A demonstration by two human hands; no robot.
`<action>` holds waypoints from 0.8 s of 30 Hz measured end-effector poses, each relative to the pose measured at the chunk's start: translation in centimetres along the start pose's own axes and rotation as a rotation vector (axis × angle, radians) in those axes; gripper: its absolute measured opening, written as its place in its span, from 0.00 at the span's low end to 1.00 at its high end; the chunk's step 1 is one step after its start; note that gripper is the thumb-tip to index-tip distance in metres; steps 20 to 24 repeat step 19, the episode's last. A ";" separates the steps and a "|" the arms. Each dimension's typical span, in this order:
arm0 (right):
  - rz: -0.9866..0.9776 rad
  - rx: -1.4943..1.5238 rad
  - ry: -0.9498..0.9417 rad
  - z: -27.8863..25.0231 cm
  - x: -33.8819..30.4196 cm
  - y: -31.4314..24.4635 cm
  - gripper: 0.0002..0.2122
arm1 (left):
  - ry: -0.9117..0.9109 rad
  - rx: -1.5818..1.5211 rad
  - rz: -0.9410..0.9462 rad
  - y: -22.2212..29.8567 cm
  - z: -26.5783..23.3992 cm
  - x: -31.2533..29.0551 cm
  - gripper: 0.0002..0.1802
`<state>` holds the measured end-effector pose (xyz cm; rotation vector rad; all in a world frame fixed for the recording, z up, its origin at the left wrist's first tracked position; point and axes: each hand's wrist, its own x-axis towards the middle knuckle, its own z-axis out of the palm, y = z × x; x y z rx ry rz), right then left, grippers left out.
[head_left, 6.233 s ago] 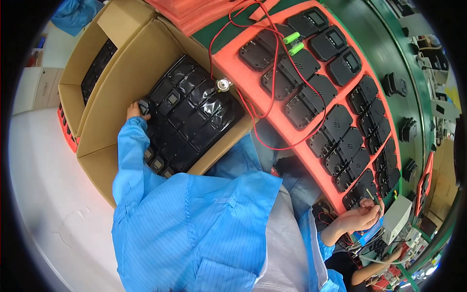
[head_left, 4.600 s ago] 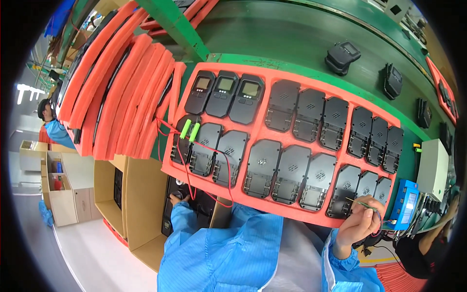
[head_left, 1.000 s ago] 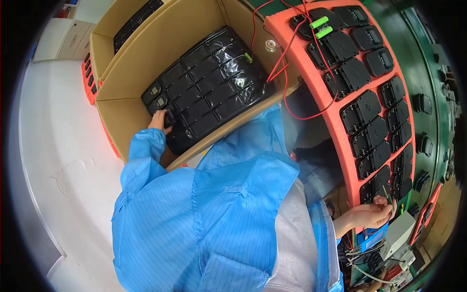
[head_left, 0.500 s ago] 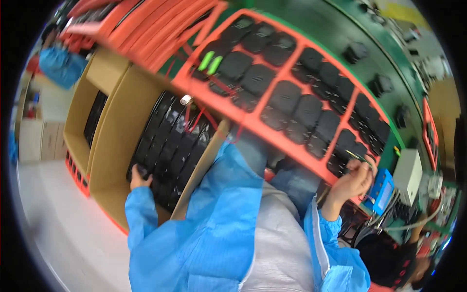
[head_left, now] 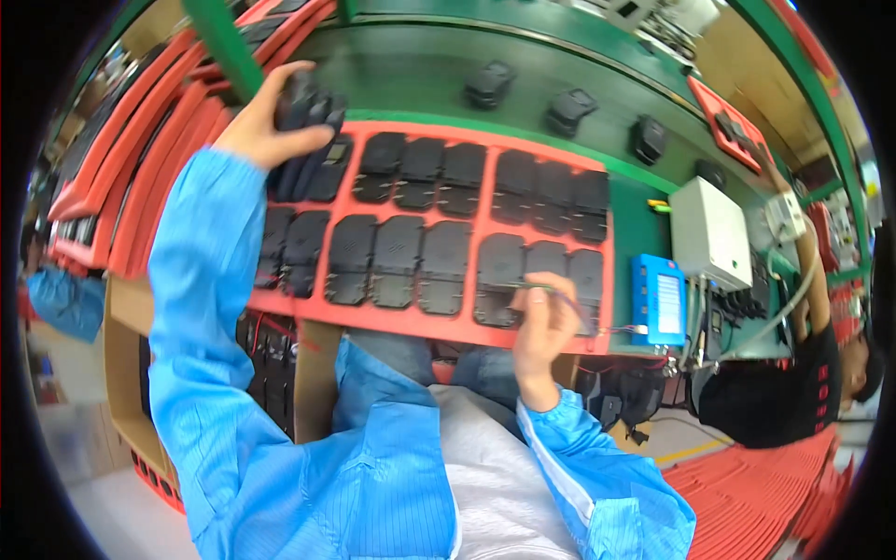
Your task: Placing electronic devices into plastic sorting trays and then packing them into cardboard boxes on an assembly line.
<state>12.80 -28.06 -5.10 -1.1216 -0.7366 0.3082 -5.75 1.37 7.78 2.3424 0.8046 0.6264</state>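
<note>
My left hand (head_left: 271,121) is raised over the far left corner of a red tray (head_left: 401,323), its fingers wrapped round a black plastic device (head_left: 301,105). Blur hides whether that is one piece or several together. Rows of flat black plastic housings (head_left: 443,257) lie in the tray's compartments. Above the near right part of the tray, my right hand (head_left: 544,327) pinches a thin, pen-like probe (head_left: 529,286), pointing left over a housing. A thin wire seems to run from it along my fingers.
A blue meter with a screen (head_left: 659,299) and a white box (head_left: 711,233) stand right of the tray. Several black devices (head_left: 571,110) sit on the green bench behind. Red trays (head_left: 140,187) are stacked left, above a cardboard box (head_left: 317,383). A co-worker (head_left: 765,397) is at the right.
My left hand has come up out of the cardboard box with a black device and moved to the tray's far left. The view has turned; my right hand still holds the probe.
</note>
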 end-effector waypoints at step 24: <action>-0.133 -0.096 -0.129 -0.4 0.2 1.7 0.08 | -0.179 0.608 -0.476 -6.5 18.2 25.7 0.63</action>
